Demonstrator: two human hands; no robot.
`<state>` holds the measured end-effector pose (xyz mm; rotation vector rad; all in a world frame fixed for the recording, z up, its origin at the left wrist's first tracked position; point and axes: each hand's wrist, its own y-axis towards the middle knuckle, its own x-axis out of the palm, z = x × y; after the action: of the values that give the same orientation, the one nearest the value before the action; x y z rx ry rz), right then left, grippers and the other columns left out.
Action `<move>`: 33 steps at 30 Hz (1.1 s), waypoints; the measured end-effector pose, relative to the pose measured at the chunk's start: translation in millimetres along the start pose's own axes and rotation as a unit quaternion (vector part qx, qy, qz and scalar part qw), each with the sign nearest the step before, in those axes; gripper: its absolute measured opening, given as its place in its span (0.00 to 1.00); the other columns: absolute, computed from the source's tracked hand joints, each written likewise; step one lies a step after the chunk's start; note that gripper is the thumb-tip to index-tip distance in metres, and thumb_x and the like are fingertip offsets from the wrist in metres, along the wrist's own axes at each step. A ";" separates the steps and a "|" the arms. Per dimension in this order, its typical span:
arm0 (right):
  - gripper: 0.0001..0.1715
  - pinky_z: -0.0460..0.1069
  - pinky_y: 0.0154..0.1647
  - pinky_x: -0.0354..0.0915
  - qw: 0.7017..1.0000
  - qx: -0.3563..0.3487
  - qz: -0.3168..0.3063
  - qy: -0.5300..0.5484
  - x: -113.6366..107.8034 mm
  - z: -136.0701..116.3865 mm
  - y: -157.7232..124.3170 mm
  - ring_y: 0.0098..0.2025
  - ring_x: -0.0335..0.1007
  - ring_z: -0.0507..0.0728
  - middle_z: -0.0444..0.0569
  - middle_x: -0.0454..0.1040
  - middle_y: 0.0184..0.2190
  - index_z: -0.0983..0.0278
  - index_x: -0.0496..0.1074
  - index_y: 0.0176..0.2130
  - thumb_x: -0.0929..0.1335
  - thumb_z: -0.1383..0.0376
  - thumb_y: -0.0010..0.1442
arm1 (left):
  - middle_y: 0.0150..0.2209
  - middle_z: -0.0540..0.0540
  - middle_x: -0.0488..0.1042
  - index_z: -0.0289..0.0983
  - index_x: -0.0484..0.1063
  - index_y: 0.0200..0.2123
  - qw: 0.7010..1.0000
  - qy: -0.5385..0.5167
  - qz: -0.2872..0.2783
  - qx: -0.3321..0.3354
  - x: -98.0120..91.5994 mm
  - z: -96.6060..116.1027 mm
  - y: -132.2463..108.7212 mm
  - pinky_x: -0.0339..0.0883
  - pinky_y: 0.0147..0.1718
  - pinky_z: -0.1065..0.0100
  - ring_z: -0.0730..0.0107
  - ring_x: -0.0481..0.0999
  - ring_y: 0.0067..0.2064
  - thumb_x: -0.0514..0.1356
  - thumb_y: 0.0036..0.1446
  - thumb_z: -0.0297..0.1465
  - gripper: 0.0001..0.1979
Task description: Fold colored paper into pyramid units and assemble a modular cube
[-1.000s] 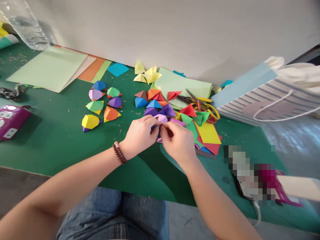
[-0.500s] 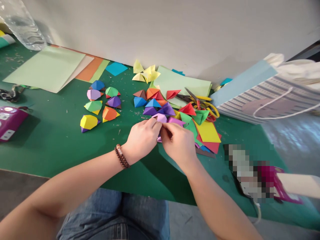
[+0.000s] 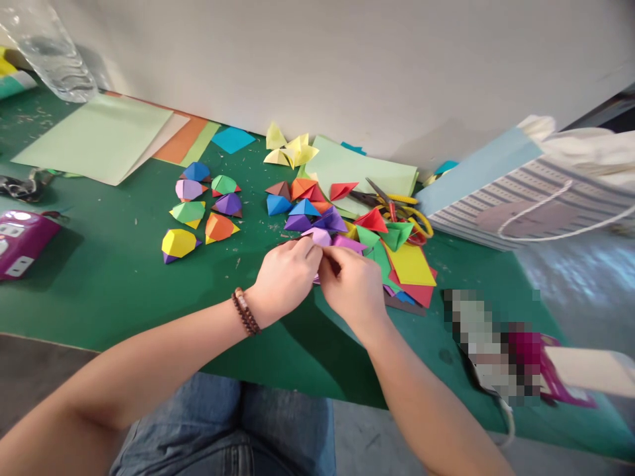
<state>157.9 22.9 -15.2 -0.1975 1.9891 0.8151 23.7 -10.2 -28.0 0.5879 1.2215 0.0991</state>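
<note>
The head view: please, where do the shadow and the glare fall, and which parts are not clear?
Head view: a dark shadow lies on the green table beside the right forearm; bluish glare streaks the floor at right; a pixelated patch hides details near the table's right end; the bottle, upper left, looks stretched and soft.

Counter [image 3: 124,301] open front-left, lane runs nearside of the yellow piece [image 3: 178,242]; folded paper pieces [image 3: 331,219] jam the middle, scissors [image 3: 392,209] behind-right, striped bag [image 3: 466,205] blocks far right
</note>
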 end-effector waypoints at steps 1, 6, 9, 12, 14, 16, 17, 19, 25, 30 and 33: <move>0.11 0.48 0.25 0.58 1.000 0.000 -0.001 0.002 0.4 0.3 -0.2 0.24 0.71 0.57 0.50 0.77 0.24 0.63 0.75 0.30 0.63 0.69 0.59 | 0.36 0.42 0.75 0.33 0.70 0.34 1.000 -0.001 -0.001 0.000 0.6 0.1 -0.4 0.75 0.38 0.64 0.64 0.77 0.37 0.51 0.60 0.19 0.09; 0.11 0.49 0.25 0.61 1.000 0.009 0.005 0.024 -0.8 1.3 0.0 0.24 0.71 0.57 0.50 0.78 0.24 0.63 0.75 0.30 0.64 0.68 0.59 | 0.37 0.42 0.76 0.33 0.71 0.37 0.999 -0.045 0.020 -0.016 1.4 -1.8 1.2 0.74 0.38 0.64 0.64 0.77 0.37 0.51 0.61 0.21 0.09; 0.11 0.50 0.28 0.65 0.998 0.011 0.032 0.055 -4.6 1.0 1.4 0.26 0.73 0.57 0.50 0.78 0.26 0.63 0.76 0.32 0.64 0.67 0.60 | 0.37 0.43 0.76 0.34 0.71 0.39 0.989 -0.122 0.074 -0.033 -2.3 -5.3 5.1 0.74 0.40 0.64 0.66 0.77 0.39 0.50 0.63 0.23 0.10; 0.12 0.52 0.31 0.68 0.996 0.014 0.037 0.079 -6.9 2.8 3.5 0.29 0.76 0.59 0.52 0.80 0.30 0.63 0.77 0.35 0.64 0.66 0.60 | 0.40 0.43 0.77 0.36 0.70 0.42 0.972 -0.209 0.105 -0.035 -6.2 -8.1 8.2 0.74 0.45 0.63 0.66 0.77 0.44 0.53 0.60 0.23 0.09; 0.12 0.52 0.32 0.70 0.995 0.033 0.032 0.091 -6.7 5.8 5.2 0.30 0.77 0.60 0.52 0.81 0.30 0.64 0.78 0.36 0.65 0.65 0.59 | 0.45 0.42 0.77 0.36 0.70 0.46 0.958 -0.264 0.110 -0.039 -7.7 -8.8 9.1 0.72 0.50 0.61 0.64 0.76 0.49 0.55 0.57 0.22 0.13; 0.13 0.52 0.31 0.70 0.991 0.063 0.022 0.115 -6.0 9.5 7.1 0.30 0.78 0.60 0.52 0.81 0.29 0.64 0.79 0.37 0.65 0.64 0.59 | 0.50 0.40 0.76 0.36 0.68 0.51 0.939 -0.319 0.108 -0.063 -8.6 -9.1 9.4 0.71 0.52 0.60 0.63 0.75 0.52 0.57 0.56 0.23 0.18; 0.13 0.52 0.32 0.71 0.988 0.080 0.014 0.133 -5.8 11.3 8.2 0.30 0.78 0.60 0.51 0.82 0.29 0.64 0.79 0.38 0.66 0.63 0.59 | 0.51 0.39 0.75 0.36 0.67 0.53 0.927 -0.350 0.104 -0.082 -9.1 -9.5 9.5 0.72 0.51 0.61 0.63 0.76 0.52 0.57 0.56 0.24 0.19; 0.14 0.52 0.32 0.72 0.978 0.120 -0.001 0.169 -6.3 14.2 10.2 0.29 0.79 0.60 0.51 0.82 0.29 0.64 0.80 0.38 0.66 0.62 0.58 | 0.53 0.39 0.75 0.36 0.67 0.54 0.896 -0.417 0.089 -0.128 -10.2 -11.1 9.7 0.74 0.46 0.66 0.65 0.77 0.50 0.56 0.59 0.26 0.19; 0.16 0.53 0.32 0.73 0.947 0.241 0.000 0.214 -12.1 15.5 15.1 0.27 0.79 0.61 0.49 0.81 0.26 0.64 0.80 0.38 0.67 0.58 0.57 | 0.37 0.44 0.78 0.35 0.72 0.41 0.895 -0.400 0.041 -0.196 -12.4 -21.3 10.4 0.69 0.35 0.70 0.69 0.77 0.37 0.47 0.68 0.38 0.17; 0.16 0.54 0.35 0.73 0.954 0.228 -0.006 0.195 -11.0 17.5 14.0 0.30 0.80 0.62 0.50 0.82 0.28 0.64 0.80 0.38 0.67 0.58 0.57 | 0.30 0.47 0.73 0.36 0.69 0.31 0.963 -0.241 0.001 -0.122 -9.0 -25.5 10.4 0.62 0.32 0.69 0.69 0.73 0.32 0.47 0.68 0.37 0.18; 0.15 0.54 0.37 0.73 0.968 0.179 -0.015 0.176 -10.0 19.4 12.3 0.32 0.79 0.61 0.51 0.82 0.30 0.63 0.79 0.39 0.66 0.58 0.58 | 0.26 0.48 0.70 0.36 0.65 0.27 0.974 -0.194 -0.018 -0.116 -6.2 -27.3 10.6 0.57 0.28 0.70 0.71 0.70 0.28 0.47 0.68 0.33 0.17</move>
<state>171.7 42.4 -7.7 -0.1675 2.4233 0.4057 -0.7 6.6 -23.6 0.3590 0.8253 0.0893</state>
